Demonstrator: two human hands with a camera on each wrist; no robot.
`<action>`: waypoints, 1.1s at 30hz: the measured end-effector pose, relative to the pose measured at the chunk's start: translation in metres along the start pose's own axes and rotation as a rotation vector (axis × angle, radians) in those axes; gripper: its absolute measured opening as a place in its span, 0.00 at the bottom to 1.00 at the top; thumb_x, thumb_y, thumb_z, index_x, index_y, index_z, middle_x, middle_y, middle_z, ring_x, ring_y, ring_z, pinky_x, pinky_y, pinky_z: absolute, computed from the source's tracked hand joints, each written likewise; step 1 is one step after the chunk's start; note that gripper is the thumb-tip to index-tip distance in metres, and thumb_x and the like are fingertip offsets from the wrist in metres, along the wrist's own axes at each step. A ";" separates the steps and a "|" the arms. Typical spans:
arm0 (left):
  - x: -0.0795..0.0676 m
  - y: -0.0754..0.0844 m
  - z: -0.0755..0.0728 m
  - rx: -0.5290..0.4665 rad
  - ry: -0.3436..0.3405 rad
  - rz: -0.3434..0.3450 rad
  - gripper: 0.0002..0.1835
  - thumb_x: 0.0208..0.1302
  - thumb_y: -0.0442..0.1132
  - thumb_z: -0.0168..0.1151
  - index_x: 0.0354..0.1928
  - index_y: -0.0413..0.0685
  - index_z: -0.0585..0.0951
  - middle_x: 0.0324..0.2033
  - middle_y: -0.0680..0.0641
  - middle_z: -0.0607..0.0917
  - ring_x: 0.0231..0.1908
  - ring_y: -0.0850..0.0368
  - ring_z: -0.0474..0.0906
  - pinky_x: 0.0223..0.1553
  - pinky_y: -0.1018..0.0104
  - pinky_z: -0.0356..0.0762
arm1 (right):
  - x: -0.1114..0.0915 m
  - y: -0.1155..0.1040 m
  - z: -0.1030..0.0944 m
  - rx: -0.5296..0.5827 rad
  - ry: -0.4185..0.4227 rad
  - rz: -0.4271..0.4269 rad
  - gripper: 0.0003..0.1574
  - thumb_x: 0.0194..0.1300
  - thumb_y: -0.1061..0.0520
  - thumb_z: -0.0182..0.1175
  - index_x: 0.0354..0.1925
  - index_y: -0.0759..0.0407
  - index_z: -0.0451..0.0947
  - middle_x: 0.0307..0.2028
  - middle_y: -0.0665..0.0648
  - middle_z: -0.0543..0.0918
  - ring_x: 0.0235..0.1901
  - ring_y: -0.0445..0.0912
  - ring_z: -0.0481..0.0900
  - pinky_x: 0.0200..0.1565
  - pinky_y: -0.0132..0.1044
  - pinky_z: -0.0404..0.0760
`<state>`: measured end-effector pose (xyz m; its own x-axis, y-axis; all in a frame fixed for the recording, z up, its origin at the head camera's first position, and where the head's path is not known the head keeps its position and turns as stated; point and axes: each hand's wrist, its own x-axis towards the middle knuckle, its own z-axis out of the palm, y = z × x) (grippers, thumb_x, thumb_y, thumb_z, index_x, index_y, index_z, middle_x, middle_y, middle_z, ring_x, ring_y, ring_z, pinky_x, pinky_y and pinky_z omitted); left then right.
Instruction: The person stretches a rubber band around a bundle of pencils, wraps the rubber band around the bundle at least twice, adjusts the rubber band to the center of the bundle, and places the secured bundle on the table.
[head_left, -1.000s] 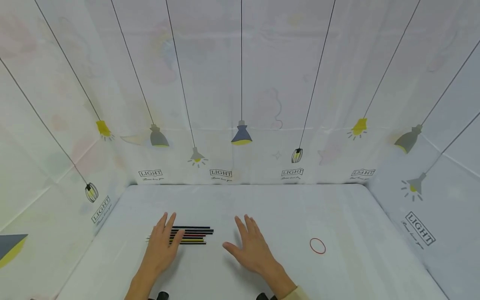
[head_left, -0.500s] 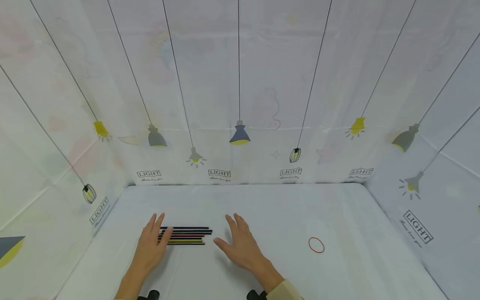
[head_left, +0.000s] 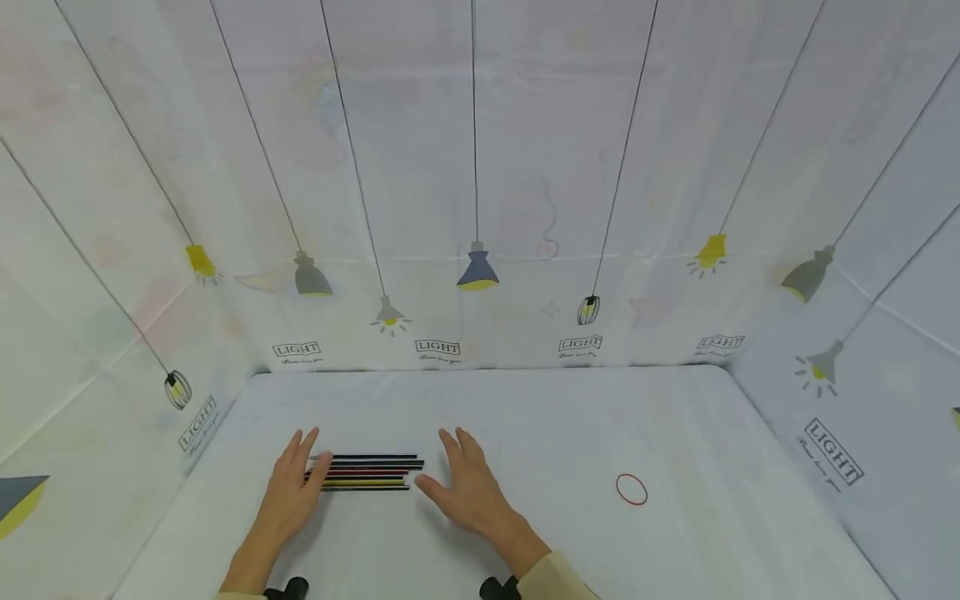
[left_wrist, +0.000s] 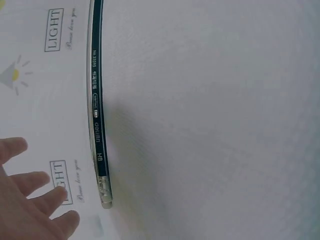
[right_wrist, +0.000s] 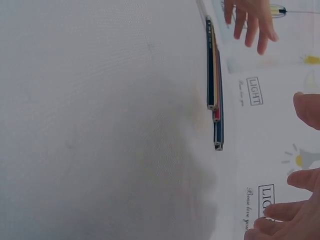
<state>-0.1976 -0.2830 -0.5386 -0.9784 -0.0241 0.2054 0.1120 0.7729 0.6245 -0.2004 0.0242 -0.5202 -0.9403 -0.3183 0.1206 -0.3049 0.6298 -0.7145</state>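
Note:
Several pencils [head_left: 367, 473] lie side by side on the white table, most of them dark, with a yellow and a red one among them. My left hand [head_left: 288, 492] hovers over their left ends with fingers spread, hiding those tips. Just past the right ends is my right hand [head_left: 471, 493], fingers extended and holding nothing. In the left wrist view, a dark pencil [left_wrist: 98, 115] with printed lettering and an eraser end shows beside the left hand [left_wrist: 35, 205]. From the right wrist, the pencils' [right_wrist: 215, 85] blunt ends are visible, apart from the right hand [right_wrist: 290, 200].
A red rubber band [head_left: 632, 489] lies on the table [head_left: 570, 417] to the right of the hands. White curtains [head_left: 525, 167] printed with hanging lamps stand behind the table and along both sides.
Both hands have shifted left in the head view, the right hand coming closer to the pencils' right ends. The pencils and the red band stay put on the table.

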 end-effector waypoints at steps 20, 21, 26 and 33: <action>0.005 -0.017 -0.001 -0.094 -0.147 -0.136 0.38 0.82 0.60 0.35 0.79 0.38 0.52 0.76 0.25 0.44 0.74 0.23 0.39 0.68 0.25 0.43 | 0.015 -0.016 0.027 0.116 -0.074 0.050 0.51 0.70 0.32 0.57 0.78 0.57 0.54 0.77 0.68 0.54 0.75 0.64 0.54 0.67 0.65 0.64; 0.006 -0.017 0.000 -0.105 -0.150 -0.139 0.38 0.82 0.60 0.35 0.79 0.38 0.52 0.76 0.25 0.44 0.74 0.24 0.39 0.68 0.25 0.42 | 0.016 -0.017 0.029 0.124 -0.083 0.054 0.52 0.70 0.33 0.57 0.78 0.57 0.54 0.77 0.68 0.54 0.75 0.64 0.54 0.67 0.65 0.64; 0.006 -0.015 0.001 -0.147 -0.155 -0.155 0.38 0.81 0.60 0.36 0.79 0.39 0.52 0.77 0.27 0.44 0.75 0.26 0.38 0.70 0.27 0.41 | 0.019 -0.020 0.035 0.141 -0.111 0.075 0.53 0.70 0.33 0.58 0.78 0.58 0.54 0.76 0.68 0.54 0.76 0.63 0.52 0.69 0.63 0.62; 0.007 -0.012 0.004 -0.181 -0.159 -0.178 0.39 0.81 0.62 0.33 0.80 0.40 0.51 0.77 0.28 0.46 0.76 0.28 0.41 0.71 0.30 0.42 | 0.025 -0.018 0.047 0.188 -0.160 0.084 0.55 0.70 0.33 0.58 0.79 0.60 0.51 0.77 0.68 0.52 0.76 0.63 0.51 0.70 0.63 0.59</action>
<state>-0.2066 -0.2894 -0.5476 -0.9988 -0.0388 -0.0312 -0.0488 0.6392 0.7675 -0.2110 -0.0282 -0.5366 -0.9206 -0.3880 -0.0443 -0.1793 0.5207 -0.8347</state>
